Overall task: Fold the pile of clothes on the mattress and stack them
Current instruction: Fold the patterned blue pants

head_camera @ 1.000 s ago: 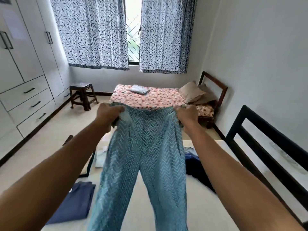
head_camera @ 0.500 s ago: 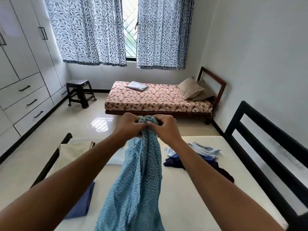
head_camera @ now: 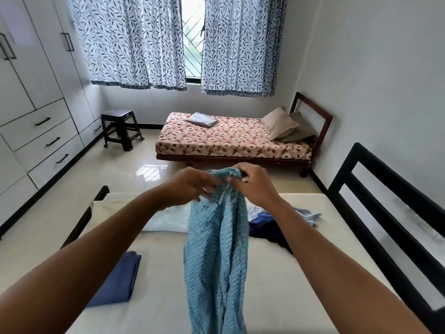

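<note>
Light blue zigzag-patterned trousers [head_camera: 216,249] hang doubled lengthwise over the white mattress [head_camera: 289,285]. My right hand [head_camera: 255,186] grips the bunched waistband at the top. My left hand [head_camera: 190,185] is just left of it, blurred, its fingers fairly straight and touching the cloth below the waistband. A folded navy garment [head_camera: 118,278] lies flat at the mattress's left. A loose pile of dark blue and pale blue clothes [head_camera: 272,220] sits at the far right of the mattress. A pale folded piece [head_camera: 166,218] lies at the far left, partly behind the trousers.
A black bed frame [head_camera: 385,213] rises along the right side. Across the tiled floor stands a second bed [head_camera: 231,138] with a floral sheet, pillows and a folded cloth. A dark stool [head_camera: 120,128] and white wardrobe drawers [head_camera: 36,131] line the left wall.
The trousers went from spread wide between both hands to doubled with the waistband ends together. My left hand has since loosened its fingers, while my right keeps the waistband.
</note>
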The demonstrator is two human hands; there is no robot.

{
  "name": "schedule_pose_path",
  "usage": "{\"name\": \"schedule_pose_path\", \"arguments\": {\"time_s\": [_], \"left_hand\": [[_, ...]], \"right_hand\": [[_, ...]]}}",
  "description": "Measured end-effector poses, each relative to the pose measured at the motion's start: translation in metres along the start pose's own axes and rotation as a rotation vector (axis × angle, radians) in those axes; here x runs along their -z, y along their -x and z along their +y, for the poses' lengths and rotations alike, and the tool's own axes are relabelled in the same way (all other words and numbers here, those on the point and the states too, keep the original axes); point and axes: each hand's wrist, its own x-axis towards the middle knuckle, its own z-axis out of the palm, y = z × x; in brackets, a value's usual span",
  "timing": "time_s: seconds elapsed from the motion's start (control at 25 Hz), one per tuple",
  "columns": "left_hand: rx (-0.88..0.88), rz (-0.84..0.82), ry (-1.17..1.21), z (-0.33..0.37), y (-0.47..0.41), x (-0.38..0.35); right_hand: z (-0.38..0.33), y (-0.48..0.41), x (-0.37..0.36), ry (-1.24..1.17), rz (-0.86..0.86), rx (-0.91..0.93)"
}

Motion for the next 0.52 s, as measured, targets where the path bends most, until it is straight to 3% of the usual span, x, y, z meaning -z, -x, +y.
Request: {"name": "schedule_pose_path", "arguments": {"time_s": [0.12, 0.2, 0.32, 0.52], "left_hand": [[-0.092, 0.373, 0.010, -0.010, 0.004, 0.018], [-0.214, 0.443, -0.077, -0.013, 0.007, 0.019], [-0.323, 0.276, -0.269, -0.011, 0.004, 0.004], [-0.198, -0.001, -0.605, -0.017, -0.017, -0.006]], "right_hand": [[0.014, -0.004, 0.012, -0.050, -0.060, -0.077], [0.018, -0.006, 0.014, -0.087, -0.096, -0.094], [0.015, -0.010, 0.013, -0.140, -0.128, -0.076], [0.010, -0.019, 0.019, -0.110, -0.162, -0.126]]}}
